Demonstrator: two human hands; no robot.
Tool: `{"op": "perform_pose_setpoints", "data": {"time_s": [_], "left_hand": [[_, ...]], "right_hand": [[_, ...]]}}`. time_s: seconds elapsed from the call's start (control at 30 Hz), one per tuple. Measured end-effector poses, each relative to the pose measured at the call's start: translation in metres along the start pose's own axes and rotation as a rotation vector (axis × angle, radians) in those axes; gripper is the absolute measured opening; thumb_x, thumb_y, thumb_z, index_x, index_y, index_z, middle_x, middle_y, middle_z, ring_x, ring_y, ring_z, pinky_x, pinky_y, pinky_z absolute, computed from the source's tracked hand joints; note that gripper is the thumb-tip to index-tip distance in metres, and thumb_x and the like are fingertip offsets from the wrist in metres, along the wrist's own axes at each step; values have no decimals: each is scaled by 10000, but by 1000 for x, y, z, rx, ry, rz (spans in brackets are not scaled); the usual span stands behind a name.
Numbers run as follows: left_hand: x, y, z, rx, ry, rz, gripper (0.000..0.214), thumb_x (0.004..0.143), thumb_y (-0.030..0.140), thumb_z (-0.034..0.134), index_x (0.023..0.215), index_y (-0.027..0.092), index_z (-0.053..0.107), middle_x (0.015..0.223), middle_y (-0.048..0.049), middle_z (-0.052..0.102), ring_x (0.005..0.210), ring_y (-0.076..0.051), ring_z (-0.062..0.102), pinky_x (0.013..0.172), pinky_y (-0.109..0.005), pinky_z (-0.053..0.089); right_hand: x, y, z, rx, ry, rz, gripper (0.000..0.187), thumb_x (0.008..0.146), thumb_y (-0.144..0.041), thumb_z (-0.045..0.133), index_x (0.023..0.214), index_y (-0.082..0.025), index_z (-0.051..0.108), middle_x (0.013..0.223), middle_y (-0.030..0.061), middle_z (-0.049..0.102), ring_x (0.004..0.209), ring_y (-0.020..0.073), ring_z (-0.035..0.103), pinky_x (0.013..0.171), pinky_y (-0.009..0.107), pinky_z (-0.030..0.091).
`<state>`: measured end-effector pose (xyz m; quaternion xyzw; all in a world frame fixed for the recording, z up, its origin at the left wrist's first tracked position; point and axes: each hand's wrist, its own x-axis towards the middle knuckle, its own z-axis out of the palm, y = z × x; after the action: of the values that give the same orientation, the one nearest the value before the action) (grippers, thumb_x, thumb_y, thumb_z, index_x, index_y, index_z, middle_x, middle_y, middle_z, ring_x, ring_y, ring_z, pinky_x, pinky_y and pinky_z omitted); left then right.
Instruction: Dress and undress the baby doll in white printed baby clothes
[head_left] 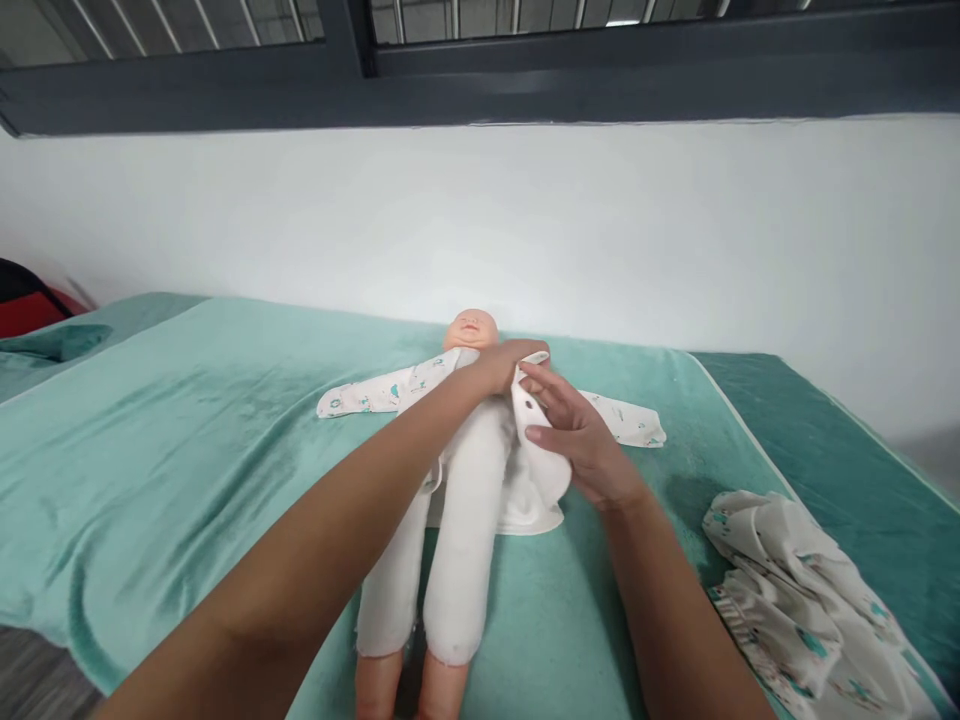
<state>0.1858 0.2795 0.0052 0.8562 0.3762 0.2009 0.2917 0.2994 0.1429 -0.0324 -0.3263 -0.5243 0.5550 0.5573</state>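
While the doll [466, 540] lies face-up on the green blanket [225, 380], head toward the wall [480, 220], the left hand [519, 360] reaches across its chest, fingers too hidden to call. Right hand [574, 435] half-curled, thumb and fingertips right at the loose flap [547, 470] of the printed top [360, 396]; a firm pinch, I can't tell! Crumpled cloth [810, 600] sits off right.

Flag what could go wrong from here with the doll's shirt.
The shirt's front flap hangs loose below the right hand, so it could fold or bunch up.

The left hand and forearm block part of the doll, so a crease there might go unnoticed.

The doll lies on a soft blanket; tugging could skew it.
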Motion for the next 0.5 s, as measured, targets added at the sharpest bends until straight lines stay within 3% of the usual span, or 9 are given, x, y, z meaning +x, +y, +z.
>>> {"op": "perform_pose_setpoints", "data": {"time_s": [0.13, 0.23, 0.4, 0.5], "left_hand": [[-16, -11, -31, -117, 123, 27, 159, 652, 72, 538, 754, 181, 593, 843, -17, 691, 724, -150, 594, 660, -268, 431], [-33, -21, -43, -126, 249, 14, 152, 645, 60, 513, 721, 186, 547, 823, -13, 679, 714, -144, 575, 659, -266, 424], [-56, -38, -34, -17, 446, -131, 176, 730, 45, 462, 735, 207, 531, 759, -9, 627, 717, -168, 554, 702, -301, 429], [-64, -44, -24, -56, 485, -128, 185, 766, 52, 468, 799, 217, 544, 857, -14, 649, 821, -177, 590, 802, -313, 462]], "right_hand": [[-5, 1, 16, -143, -180, 21, 632, 807, -307, 779, 1382, -344, 519, 1317, 54, 555, 984, 162, 595, 740, 289, 513], [-12, -2, 25, -461, -190, -11, 539, 834, -337, 763, 1325, -303, 542, 1245, 60, 583, 1020, 182, 581, 832, 329, 506], [-25, -5, 36, -991, -206, -185, 512, 756, -298, 833, 1191, -252, 566, 1237, 64, 577, 1112, 245, 546, 941, 399, 476], [-27, -1, 45, -1182, -174, -282, 188, 865, -222, 690, 1018, -227, 582, 1066, 60, 622, 1011, 243, 564, 881, 398, 473]]}}
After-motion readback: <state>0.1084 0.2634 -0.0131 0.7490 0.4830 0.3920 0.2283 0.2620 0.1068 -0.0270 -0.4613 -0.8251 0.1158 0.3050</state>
